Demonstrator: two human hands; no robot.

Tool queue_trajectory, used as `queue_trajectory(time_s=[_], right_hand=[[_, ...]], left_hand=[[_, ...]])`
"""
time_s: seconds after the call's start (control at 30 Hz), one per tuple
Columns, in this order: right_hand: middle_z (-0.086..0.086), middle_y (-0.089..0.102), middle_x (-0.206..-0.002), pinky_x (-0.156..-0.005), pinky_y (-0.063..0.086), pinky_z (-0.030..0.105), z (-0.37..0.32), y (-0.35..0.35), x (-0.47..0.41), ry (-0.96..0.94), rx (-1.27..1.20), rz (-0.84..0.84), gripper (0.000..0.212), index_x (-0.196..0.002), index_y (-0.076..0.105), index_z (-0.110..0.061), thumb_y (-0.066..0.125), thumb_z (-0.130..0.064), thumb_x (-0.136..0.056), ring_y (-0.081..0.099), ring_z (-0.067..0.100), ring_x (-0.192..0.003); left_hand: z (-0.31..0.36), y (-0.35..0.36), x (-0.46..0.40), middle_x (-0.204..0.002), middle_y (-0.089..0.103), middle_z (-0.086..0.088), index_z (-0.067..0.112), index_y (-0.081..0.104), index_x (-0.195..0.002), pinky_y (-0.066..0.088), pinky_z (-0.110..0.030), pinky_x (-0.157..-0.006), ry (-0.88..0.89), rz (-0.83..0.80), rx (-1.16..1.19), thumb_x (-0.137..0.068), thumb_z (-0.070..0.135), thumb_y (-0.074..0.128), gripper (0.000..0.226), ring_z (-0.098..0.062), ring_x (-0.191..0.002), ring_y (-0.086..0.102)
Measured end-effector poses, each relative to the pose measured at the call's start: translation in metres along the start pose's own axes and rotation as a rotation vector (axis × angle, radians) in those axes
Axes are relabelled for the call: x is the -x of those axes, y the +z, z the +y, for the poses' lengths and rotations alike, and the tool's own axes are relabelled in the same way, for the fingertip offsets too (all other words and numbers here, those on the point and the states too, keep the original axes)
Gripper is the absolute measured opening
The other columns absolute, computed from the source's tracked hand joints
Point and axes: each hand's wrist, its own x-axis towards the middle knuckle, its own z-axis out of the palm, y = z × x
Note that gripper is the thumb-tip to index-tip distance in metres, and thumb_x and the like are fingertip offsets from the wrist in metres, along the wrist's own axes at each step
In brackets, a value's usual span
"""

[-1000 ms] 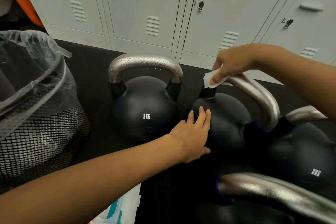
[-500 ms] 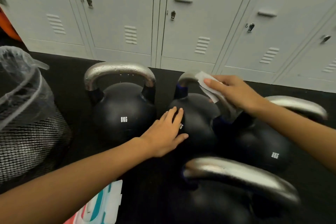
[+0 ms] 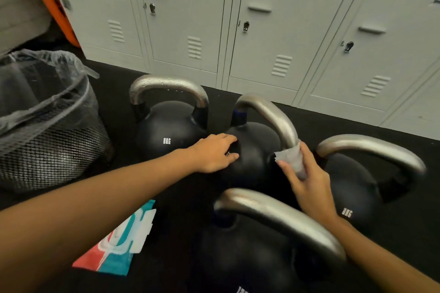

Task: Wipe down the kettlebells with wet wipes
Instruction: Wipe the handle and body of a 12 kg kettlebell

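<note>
Floor (image 3: 357,126): black mat, open strip at 12 to 2 o'clock before the lockers (image 3: 273,31).
Middle kettlebell (image 3: 254,150): centre, hemmed by three others: 10 o'clock kettlebell (image 3: 166,131), 3 o'clock kettlebell (image 3: 352,188), 6 o'clock kettlebell (image 3: 250,257).
Left hand (image 3: 214,152): fingers released, flat on the middle bell's body.
Right hand (image 3: 307,181): fingers grasping a wet wipe (image 3: 291,157) wrapped round the handle's near end.
Mesh bin (image 3: 47,131): 9 o'clock.
Wipes pack (image 3: 119,250): 7 o'clock, on the floor.
</note>
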Motion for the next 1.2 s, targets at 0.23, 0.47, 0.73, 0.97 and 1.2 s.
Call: queue_trajectory(time_s=[0.23,0.47,0.73,0.97,1.2], right_hand=[[-0.004,0.065,-0.116,-0.094,0.05,0.028,-0.008,-0.005,-0.026,-0.179,0.069,-0.003,0.055,-0.142,0.045,-0.021,0.06,-0.039,-0.093,0.061,0.005,-0.103],[0.013,0.068,-0.105,-0.084,0.044,0.039,-0.063,-0.014,-0.079,-0.17,0.394,-0.165,0.041,-0.132,0.057,-0.021,0.044,-0.044,-0.101,0.06,0.034,-0.102],[0.012,0.075,-0.076,-0.079,0.052,0.037,-0.061,-0.012,-0.098,0.342,-0.197,-0.292,0.06,-0.096,0.073,-0.007,0.034,-0.053,-0.1,0.072,0.028,-0.075],[-0.033,0.053,-0.117,-0.092,0.032,0.002,-0.026,-0.012,-0.026,0.0,-0.034,-0.144,0.033,-0.133,0.047,-0.039,0.039,-0.039,-0.1,0.046,-0.023,-0.106],[0.007,0.045,-0.136,-0.088,0.035,0.036,-0.063,0.004,-0.075,-0.096,0.597,-0.2,0.054,-0.152,0.021,-0.025,0.036,-0.04,-0.103,0.051,0.033,-0.116]], left_hand=[[0.012,-0.023,-0.003,-0.145,0.044,-0.011,0.015,0.033,-0.147,0.034,-0.039,-0.11,-0.033,-0.143,-0.049,-0.098,0.036,0.048,0.056,-0.028,-0.133,0.041],[0.018,-0.035,-0.012,-0.124,0.056,-0.016,0.005,0.046,-0.13,0.046,-0.039,-0.091,-0.202,0.027,0.013,-0.097,0.036,0.049,0.045,-0.031,-0.109,0.055],[0.009,-0.03,-0.025,-0.145,0.04,-0.013,0.01,0.028,-0.146,0.033,-0.03,-0.1,-0.158,0.171,0.425,-0.095,0.023,0.056,0.059,-0.028,-0.131,0.041],[-0.014,-0.02,-0.034,-0.149,0.04,-0.002,0.019,0.027,-0.149,0.026,-0.022,-0.101,-0.037,0.173,0.527,-0.094,0.02,0.057,0.063,-0.019,-0.137,0.036],[-0.035,-0.025,-0.044,-0.146,0.044,0.002,0.021,0.035,-0.147,0.027,-0.02,-0.1,0.048,0.186,0.502,-0.093,0.021,0.057,0.058,-0.015,-0.135,0.038]])
